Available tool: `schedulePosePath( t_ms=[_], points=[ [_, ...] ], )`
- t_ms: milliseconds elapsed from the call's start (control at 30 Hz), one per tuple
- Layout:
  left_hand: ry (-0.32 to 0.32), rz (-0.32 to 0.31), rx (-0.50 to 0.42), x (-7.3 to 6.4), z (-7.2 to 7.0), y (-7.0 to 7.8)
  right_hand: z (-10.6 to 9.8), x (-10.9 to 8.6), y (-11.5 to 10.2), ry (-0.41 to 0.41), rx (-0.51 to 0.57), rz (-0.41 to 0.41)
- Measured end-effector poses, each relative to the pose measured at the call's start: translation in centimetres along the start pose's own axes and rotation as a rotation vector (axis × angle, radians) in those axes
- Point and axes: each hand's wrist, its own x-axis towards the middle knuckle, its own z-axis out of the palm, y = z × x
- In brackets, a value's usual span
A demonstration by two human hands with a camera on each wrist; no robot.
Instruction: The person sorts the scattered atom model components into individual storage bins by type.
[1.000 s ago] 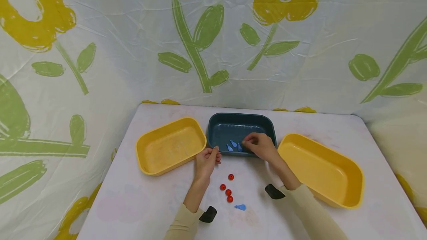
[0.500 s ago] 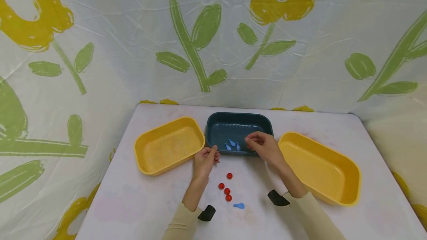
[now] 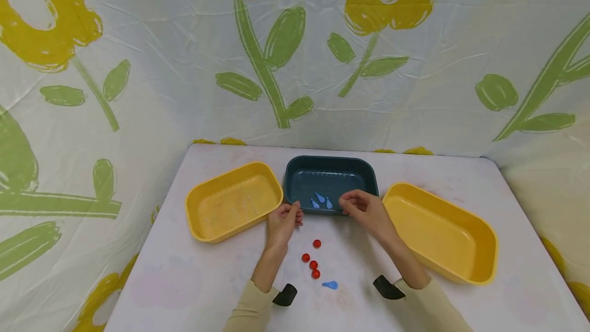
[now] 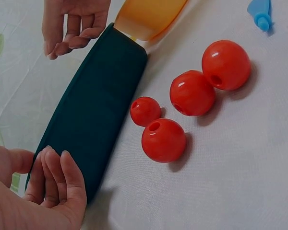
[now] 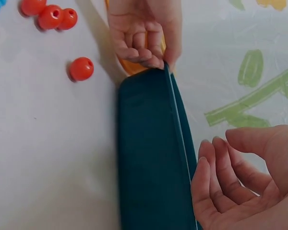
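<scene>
Left hand is pinching the near-left rim of the dark tray, probably steadying it; right hand is hovering by the near-right rim, fingers loosely curled, gripping nothing visible. Three blue pieces are lying inside the tray near its front wall, likely grouped to contain them, narrow ends pointing far side, two slanting left. Tray's long axis is running left-right on the bench; the loose blue piece is lying near the red beads, narrow end pointing left
</scene>
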Motion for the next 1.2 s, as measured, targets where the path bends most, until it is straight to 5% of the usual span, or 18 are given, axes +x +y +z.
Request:
schedulePosePath(
  t_ms=[633, 1200],
  points=[
    [-0.007, -0.001, -0.011, 0.0, 0.0, 0.0, 1.2, -3.1, 0.5, -0.037, 0.059, -0.062],
    [-0.004, -0.001, -0.002, 0.1, -0.1, 0.1, 2.5, -4.8, 1.6, -0.074, 0.005, -0.062]
  ],
)
